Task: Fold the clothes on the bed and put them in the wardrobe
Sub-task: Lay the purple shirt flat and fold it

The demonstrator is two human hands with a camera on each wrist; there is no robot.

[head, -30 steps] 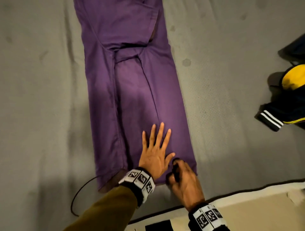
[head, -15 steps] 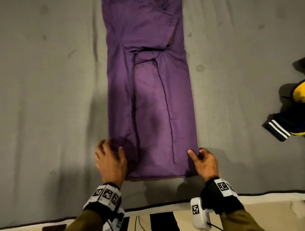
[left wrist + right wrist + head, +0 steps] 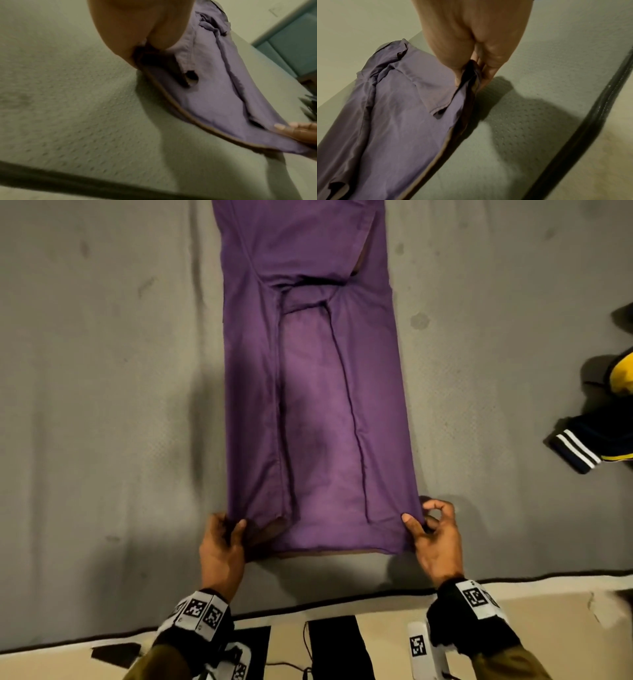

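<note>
Left hand (image 3: 222, 546): pinching near-left hem corner of purple garment (image 3: 315, 392).
Right hand (image 3: 433, 539): pinching near-right hem corner.
Garment: flat near bed's (image 3: 102, 405) front edge, lengthwise.
Risk: uneven lift, skewed fold; layers slipping apart.

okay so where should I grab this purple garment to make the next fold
Probably the two near corners of the purple garment, from the bed's edge, where the left hand and right hand already pinch them. It lies as a long flat strip running away, so lifting the near hem should carry it over evenly.
</note>
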